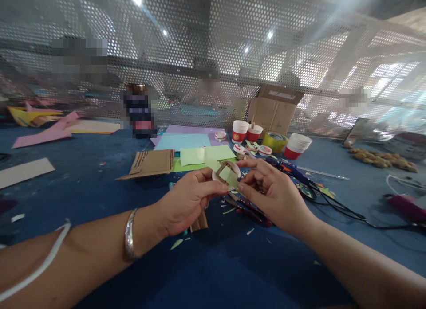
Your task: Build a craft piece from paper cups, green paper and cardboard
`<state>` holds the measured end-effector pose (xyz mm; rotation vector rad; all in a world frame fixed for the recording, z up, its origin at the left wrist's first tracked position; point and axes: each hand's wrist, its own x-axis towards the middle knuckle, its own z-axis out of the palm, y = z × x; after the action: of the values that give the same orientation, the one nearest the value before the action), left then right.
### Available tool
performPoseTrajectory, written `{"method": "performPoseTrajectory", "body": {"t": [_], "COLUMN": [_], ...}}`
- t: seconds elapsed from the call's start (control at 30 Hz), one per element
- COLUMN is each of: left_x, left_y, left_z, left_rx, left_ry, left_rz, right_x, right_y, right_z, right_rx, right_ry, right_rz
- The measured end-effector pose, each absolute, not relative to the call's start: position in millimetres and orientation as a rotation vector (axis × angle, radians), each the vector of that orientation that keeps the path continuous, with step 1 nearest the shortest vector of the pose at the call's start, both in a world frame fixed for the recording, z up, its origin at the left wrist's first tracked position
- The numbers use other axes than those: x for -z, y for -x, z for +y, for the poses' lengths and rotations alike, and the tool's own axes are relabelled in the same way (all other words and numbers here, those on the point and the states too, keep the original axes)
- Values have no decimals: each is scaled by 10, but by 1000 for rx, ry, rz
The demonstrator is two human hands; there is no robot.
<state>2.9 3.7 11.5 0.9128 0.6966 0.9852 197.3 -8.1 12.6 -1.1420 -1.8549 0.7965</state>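
Two bare forearms (86,256) stretch in from the bottom corners, a shiny silver bangle (129,233) on the left one, and below the grip spreads a dark blue desk (83,189). Left hand (189,198) and right hand (273,189) meet centre stage! Beyond the grip to the left, a flat slab of brown corrugated cardboard (151,162); straight beyond, a pale green paper sheet (193,156); beyond and right, a stack of red-and-white paper cups (296,147); just beneath, dark-handled scissors (261,218).

And the focus: a small round white paper piece (237,169), held above the desk between both hands, brown strips and a pale green paper slip (229,176) across it. Looks like fitting or adjusting that slip; the next move, I'd judge, calls for a steady left hold and careful right fingertips.

Now the grip: left thumb over the near rim, fingers behind, pinching it close. Right thumb and forefinger take the right side, a little wider apart, thumb at the slip's corner.
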Motion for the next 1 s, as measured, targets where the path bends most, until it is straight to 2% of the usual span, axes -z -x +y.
{"method": "performPoseTrajectory", "body": {"t": [1.0], "left_x": [-80], "left_y": [-39], "left_z": [18], "left_rx": [-1003], "left_ry": [-1001], "left_rz": [700], "right_x": [-124], "right_y": [-1961], "right_z": [-79], "right_rx": [-695], "right_ry": [1159], "right_rz": [-1870]}}
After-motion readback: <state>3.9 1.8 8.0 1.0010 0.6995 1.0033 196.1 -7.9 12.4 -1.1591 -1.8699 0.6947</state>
